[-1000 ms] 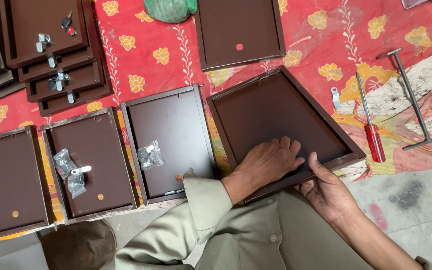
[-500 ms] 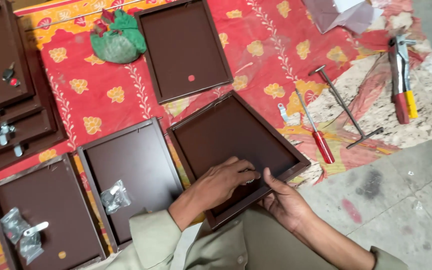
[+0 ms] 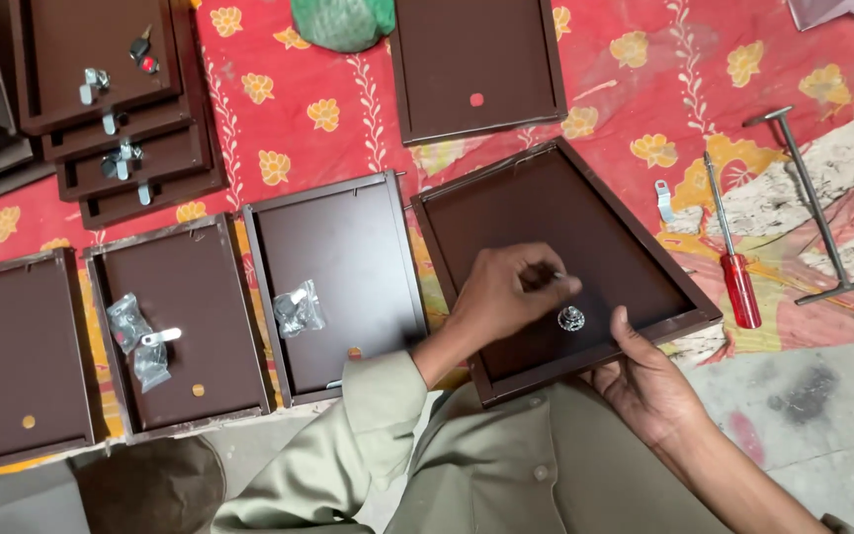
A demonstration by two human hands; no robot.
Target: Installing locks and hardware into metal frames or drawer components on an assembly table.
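A brown metal panel lies tilted on the red floral cloth, its near edge by the person's lap. A small silver lock fitting sits on it. The left hand pinches a thin piece just above the fitting (fingers together); the right hand clamps the panel's near edge. A red-handled screwdriver lies near the panel's right side.

Red floral cloth spread on the floor. Red-handled screwdriver and T-handled metal tool near the cloth's right edge. Green bag at the top edge. Stacked brown panels at the top left corner. Small hardware packets on panels along the lower edge.
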